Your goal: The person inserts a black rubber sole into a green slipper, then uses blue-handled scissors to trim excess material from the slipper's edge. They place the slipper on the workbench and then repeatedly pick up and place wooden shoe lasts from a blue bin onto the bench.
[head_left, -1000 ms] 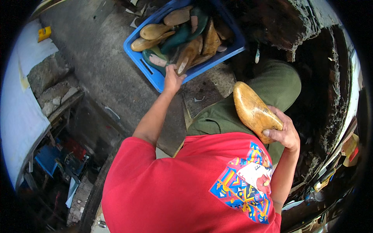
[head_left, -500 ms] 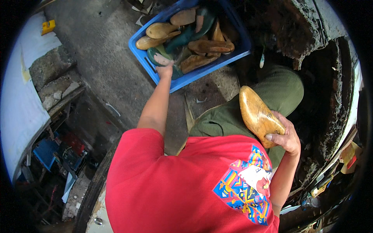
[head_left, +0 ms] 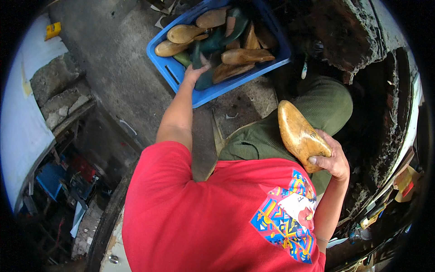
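Observation:
Against my right thigh, a glossy yellow-brown wooden shoe last [head_left: 299,131] is held by its thick end in my right hand [head_left: 333,156], thumb on top. Its narrow toe points up and left. My left hand [head_left: 196,75] reaches over the near-left side of a blue plastic crate [head_left: 217,96]. There it grips a dark green shoe last [head_left: 204,81], though the fingers are partly hidden and a little blurred. Wooden lasts [head_left: 247,56] and more green ones lie jumbled in the crate, several of them pale brown at the left and back.
The crate stands on a grey concrete floor [head_left: 122,59]. My bent knee [head_left: 328,102] in green corduroy is to its right. A white sheet [head_left: 27,113] with a yellow object [head_left: 53,30] on it borders the far left. A rough, crumbling edge [head_left: 362,41] rises at the upper right.
My left hand has moved slightly within the crate and turned; the green last beneath it has shifted, with its paler face now out of sight. The right hand and its last are still.

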Tool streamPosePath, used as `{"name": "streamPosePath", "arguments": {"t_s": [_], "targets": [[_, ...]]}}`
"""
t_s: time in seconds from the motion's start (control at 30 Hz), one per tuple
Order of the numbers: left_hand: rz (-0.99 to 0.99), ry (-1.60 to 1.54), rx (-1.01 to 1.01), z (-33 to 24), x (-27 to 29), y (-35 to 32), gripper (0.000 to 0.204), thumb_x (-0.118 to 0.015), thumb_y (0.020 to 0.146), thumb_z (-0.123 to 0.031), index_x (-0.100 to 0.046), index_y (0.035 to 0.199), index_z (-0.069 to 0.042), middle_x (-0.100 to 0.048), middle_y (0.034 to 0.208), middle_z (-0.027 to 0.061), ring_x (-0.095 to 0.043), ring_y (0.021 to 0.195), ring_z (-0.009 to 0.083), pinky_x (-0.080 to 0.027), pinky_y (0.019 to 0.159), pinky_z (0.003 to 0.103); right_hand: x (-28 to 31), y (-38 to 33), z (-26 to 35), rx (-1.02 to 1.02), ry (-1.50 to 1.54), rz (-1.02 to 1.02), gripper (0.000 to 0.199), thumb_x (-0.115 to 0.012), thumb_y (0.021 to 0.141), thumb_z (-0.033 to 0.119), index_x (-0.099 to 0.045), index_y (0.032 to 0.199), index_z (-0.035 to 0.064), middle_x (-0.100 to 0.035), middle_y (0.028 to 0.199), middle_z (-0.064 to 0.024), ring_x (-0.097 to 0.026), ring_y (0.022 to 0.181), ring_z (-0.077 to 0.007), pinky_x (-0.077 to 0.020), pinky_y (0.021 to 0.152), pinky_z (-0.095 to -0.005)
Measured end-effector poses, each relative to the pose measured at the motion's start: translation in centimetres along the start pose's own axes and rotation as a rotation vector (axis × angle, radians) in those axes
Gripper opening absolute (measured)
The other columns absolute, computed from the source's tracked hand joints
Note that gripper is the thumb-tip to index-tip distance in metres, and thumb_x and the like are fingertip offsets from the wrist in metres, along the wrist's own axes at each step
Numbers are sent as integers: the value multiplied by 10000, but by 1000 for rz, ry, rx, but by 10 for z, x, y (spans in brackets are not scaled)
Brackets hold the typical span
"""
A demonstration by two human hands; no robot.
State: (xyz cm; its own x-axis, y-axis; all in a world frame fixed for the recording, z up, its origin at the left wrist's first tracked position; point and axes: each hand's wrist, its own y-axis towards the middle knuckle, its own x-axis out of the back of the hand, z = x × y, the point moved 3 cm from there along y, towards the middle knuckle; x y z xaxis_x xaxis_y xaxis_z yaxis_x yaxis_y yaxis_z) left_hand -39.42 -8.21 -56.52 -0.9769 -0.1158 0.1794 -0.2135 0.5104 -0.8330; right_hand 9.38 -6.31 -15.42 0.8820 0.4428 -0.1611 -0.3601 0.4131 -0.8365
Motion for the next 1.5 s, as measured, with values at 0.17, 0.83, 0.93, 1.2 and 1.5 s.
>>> {"name": "streamPosePath", "arguments": {"t_s": [0.17, 0.83, 0.93, 1.2, 1.5], "targets": [[101, 148, -115, -30, -41, -9, 857, -888, 832, -400, -550, 1480, 47, -658, 1395, 189, -639, 1250, 253, -505, 1049, 359, 2, 3, 4, 24, -40, 33, 757, -876, 722, 95, -589, 1409, -41, -707, 1239, -79, -650, 1157, -177, -482, 1062, -337], [-742, 206, -616, -158, 39, -5, 474, -798, 882, -354, -711, 1117, 48, -749, 1005, 288, -717, 966, 457, -543, 892, 490, 3, 3, 5, -27, 25, 27, 797, -877, 683, 119, -589, 1408, -47, -707, 1239, -87, -654, 1147, -190, -484, 1059, -344], [-708, 312, -702, -118, -7, -50, 443, -795, 870, -316, -711, 1165, 3, -749, 1015, 268, -717, 980, 455, -549, 902, 484, 2, 3, 3, -17, 67, -11, 828, -896, 643, 154, -598, 1386, -59, -714, 1201, -84, -665, 1109, -190, -492, 1041, -335], [-662, 484, -783, -54, -40, -105, 510, -731, 792, 51, -664, 1283, -68, -639, 1418, 138, -623, 1275, 363, -511, 1077, 417, 4, 2, 0, -19, 60, 13, 826, -895, 660, 135, -587, 1401, -60, -711, 1231, -95, -660, 1135, -194, -484, 1057, -342], [-400, 610, -825, -61, -60, -113, 457, -845, 827, -221, -723, 1246, -86, -614, 1463, 138, -586, 1314, 375, -473, 1121, 440, 7, 2, -5, -11, 103, 31, 823, -904, 671, 127, -585, 1407, -58, -711, 1242, -85, -655, 1155, -190, -484, 1065, -346]]}}
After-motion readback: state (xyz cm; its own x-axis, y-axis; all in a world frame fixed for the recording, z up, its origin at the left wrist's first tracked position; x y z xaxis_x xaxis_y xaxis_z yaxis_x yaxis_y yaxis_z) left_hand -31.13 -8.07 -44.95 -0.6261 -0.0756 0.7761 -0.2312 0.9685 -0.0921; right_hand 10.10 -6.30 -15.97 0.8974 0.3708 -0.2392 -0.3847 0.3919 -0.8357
